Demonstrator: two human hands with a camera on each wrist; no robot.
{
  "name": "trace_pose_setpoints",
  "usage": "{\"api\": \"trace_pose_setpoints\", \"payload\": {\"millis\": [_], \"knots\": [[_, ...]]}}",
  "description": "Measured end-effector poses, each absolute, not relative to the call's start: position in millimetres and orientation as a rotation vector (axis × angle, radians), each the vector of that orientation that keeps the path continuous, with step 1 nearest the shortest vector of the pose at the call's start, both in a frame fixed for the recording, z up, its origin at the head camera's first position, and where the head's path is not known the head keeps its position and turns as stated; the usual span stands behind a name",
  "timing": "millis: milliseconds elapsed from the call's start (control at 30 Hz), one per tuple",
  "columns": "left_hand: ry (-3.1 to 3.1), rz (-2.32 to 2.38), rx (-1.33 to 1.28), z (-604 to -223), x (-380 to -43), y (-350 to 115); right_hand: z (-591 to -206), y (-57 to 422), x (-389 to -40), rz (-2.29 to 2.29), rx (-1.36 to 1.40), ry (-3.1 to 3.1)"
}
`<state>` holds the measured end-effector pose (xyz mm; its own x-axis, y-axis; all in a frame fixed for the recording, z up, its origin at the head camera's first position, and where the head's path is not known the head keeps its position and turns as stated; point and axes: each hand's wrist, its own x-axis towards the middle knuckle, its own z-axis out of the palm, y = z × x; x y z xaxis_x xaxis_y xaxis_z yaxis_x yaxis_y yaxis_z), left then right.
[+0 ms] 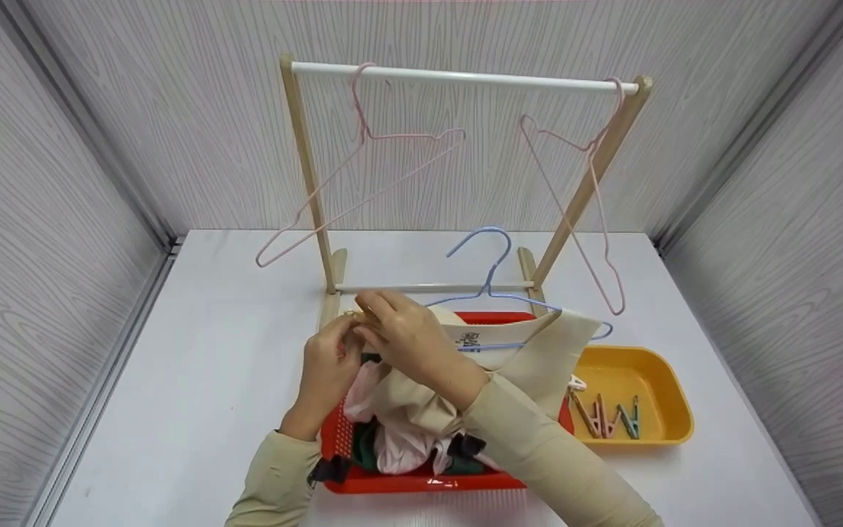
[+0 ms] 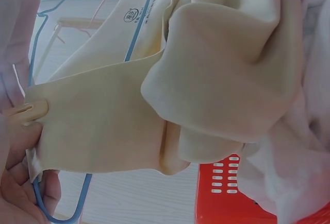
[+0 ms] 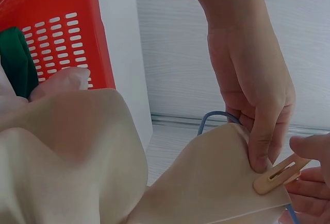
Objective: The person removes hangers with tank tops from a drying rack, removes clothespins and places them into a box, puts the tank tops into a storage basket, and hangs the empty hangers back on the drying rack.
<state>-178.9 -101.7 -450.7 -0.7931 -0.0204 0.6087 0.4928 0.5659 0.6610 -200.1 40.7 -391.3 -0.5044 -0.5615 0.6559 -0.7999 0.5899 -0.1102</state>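
A beige garment (image 1: 549, 366) with a small dark print hangs over a blue hanger (image 1: 491, 293) above the red basket. At the hanger's left end, my left hand (image 1: 330, 369) pinches the cloth's corner against the blue wire, thumb on the fabric in the right wrist view. My right hand (image 1: 418, 340) pinches a tan clothespin (image 3: 278, 175) by its outer end. In the right wrist view the clothespin's tip lies over the cloth beside my left thumb. The left wrist view shows the clothespin (image 2: 31, 110) at the cloth's edge, with the hanger's blue end below it.
The red basket (image 1: 421, 483) holds pink, green and dark cloth under the garment. At right stands a yellow tray (image 1: 641, 395) with several clothespins (image 1: 601, 417). Behind, a wooden rack (image 1: 465, 75) carries two pink hangers (image 1: 385, 135).
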Motion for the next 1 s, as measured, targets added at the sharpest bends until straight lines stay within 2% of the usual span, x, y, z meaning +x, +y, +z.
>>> {"api": "trace_pose_setpoints", "payload": {"millis": [1000], "knots": [[-2.205,-1.189,-0.417,-454.9,-180.4,-101.5,-394.0,42.9,-195.2,0.69,1.189,-2.184]]}}
